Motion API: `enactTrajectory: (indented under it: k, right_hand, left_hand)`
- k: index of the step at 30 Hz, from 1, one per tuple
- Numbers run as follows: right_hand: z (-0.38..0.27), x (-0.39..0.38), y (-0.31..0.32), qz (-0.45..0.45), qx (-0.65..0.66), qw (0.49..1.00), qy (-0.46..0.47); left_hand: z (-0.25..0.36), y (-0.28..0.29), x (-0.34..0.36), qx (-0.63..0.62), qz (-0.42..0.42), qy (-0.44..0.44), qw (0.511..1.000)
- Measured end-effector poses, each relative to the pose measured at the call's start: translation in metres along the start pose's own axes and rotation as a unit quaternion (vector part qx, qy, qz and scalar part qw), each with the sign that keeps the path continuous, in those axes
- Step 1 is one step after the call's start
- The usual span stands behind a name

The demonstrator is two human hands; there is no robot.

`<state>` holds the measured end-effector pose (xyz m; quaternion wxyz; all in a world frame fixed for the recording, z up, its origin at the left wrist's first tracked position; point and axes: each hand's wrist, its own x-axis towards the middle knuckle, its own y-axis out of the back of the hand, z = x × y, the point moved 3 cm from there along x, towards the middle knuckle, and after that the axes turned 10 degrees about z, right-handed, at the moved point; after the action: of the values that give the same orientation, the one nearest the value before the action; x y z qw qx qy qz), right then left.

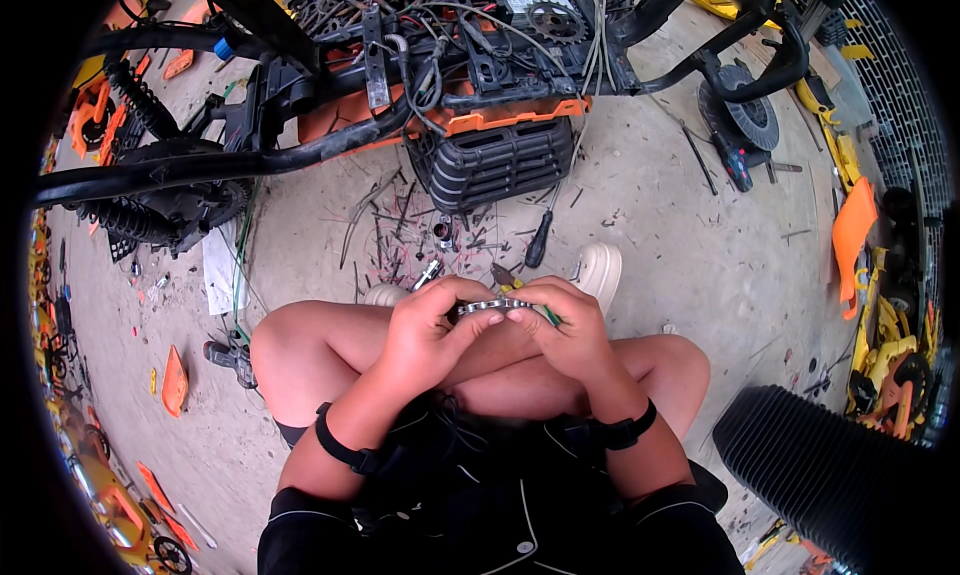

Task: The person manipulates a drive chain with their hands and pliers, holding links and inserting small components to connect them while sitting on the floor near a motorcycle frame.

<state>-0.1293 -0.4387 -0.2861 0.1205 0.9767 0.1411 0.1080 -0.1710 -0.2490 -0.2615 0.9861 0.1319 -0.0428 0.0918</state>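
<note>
Both my hands meet above my crossed legs, pinching a silver, chain-like metal piece (484, 305) between thumbs and fingertips. My left hand (425, 330) is closed on its left end, and my right hand (572, 325) on its right end. Something small and green (551, 316) shows by my right fingers; I cannot tell whether it is held. Just beyond the hands, pliers (505, 276) with yellowish handles lie on the floor, partly hidden. A shiny metal part (428, 273) sits beyond my left fingers. Farther out is a black-handled screwdriver (539, 239).
A black vehicle frame (300, 158) spans the far side, heaped with metal parts. Bolts and scraps litter the concrete floor (640, 245). One power tool (738, 167) lies far right, another (230, 360) beside my left knee. A ribbed black object (800, 465) stands near right.
</note>
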Motion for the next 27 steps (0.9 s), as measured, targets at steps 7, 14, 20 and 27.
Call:
enactTrajectory:
  k: [7, 14, 20, 27]
  right_hand:
    - [0.0002, 0.0003, -0.0005, -0.005, -0.025, 0.999, 0.041]
    - [-0.0009, 0.0001, -0.0007, -0.004, -0.04, 0.997, 0.059]
    - [-0.0029, 0.0012, -0.0007, -0.013, -0.054, 0.995, 0.079]
    - [-0.0015, 0.0014, -0.0016, -0.009, -0.077, 0.992, 0.099]
  left_hand:
    - [-0.0047, -0.003, 0.0019, -0.005, -0.01, -0.055, 0.998]
    - [0.0013, -0.002, 0.0028, 0.024, -0.012, -0.064, 0.998]
    - [0.0004, -0.0042, 0.0029, 0.055, -0.025, -0.091, 0.994]
    - [0.0008, -0.0046, 0.0045, 0.107, -0.024, -0.148, 0.983]
